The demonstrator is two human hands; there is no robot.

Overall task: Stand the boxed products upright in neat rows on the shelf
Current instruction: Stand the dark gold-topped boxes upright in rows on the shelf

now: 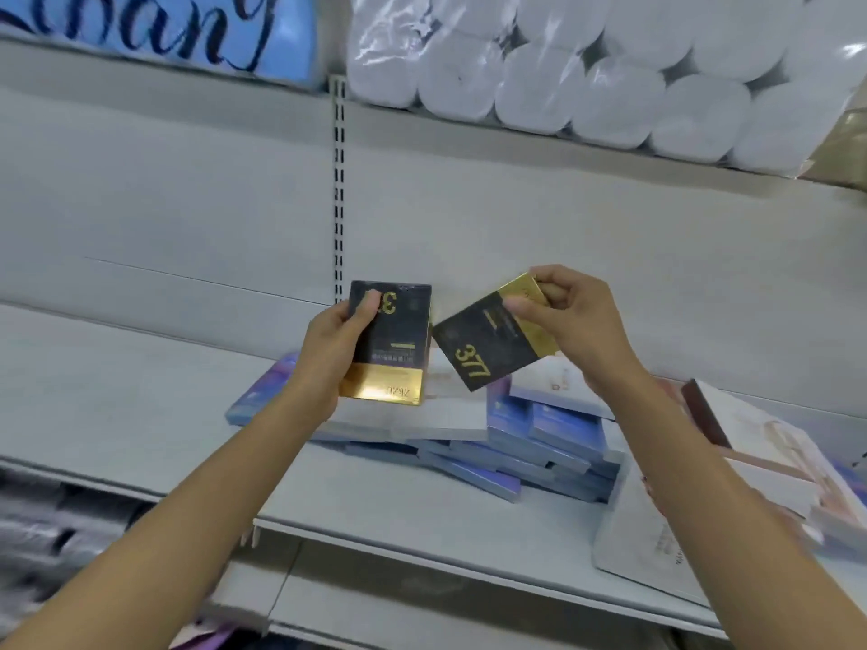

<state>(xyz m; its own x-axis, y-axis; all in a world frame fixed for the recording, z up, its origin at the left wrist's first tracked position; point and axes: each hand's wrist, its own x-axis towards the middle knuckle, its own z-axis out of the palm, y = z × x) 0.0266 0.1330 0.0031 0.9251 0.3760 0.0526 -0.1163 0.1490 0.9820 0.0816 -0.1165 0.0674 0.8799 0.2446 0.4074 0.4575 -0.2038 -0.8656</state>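
Observation:
My left hand (335, 349) grips a black-and-gold box (396, 354), upside down, its gold band at the bottom and my thumb across its face. My right hand (570, 316) pinches a second black-and-gold box (488, 342) marked 377 by its gold end, tilted with the black end pointing down and left. Both boxes are held in the air above the grey shelf (384, 504). Below them several blue and white boxes (530, 438) lie flat in a loose pile on the shelf.
A large pale box (769, 457) with a dark edge lies tilted at the right, over another flat white box (642, 546). Wrapped white paper rolls (586, 82) fill the shelf above. A blue pack with script lettering (155, 30) is at the upper left.

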